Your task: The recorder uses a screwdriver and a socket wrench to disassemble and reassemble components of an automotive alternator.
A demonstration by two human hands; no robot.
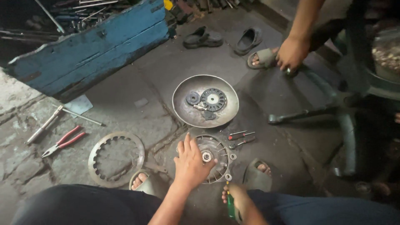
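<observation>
Two screwdrivers (241,134), one pliers (63,141)

The left hand (189,162) covers part of the hub (214,156). The screwdriver (230,206) tip is hidden in the right hand (237,200). Small parts in the dish (225,118) are too small to tell, perhaps gears.

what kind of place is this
Probably an informal floor-level repair workshop. A round metal housing under the left hand lies on bare concrete, loose parts sit in a metal dish, and red-handled pliers and screwdrivers lie around. The right hand holds a green-handled tool.
</observation>
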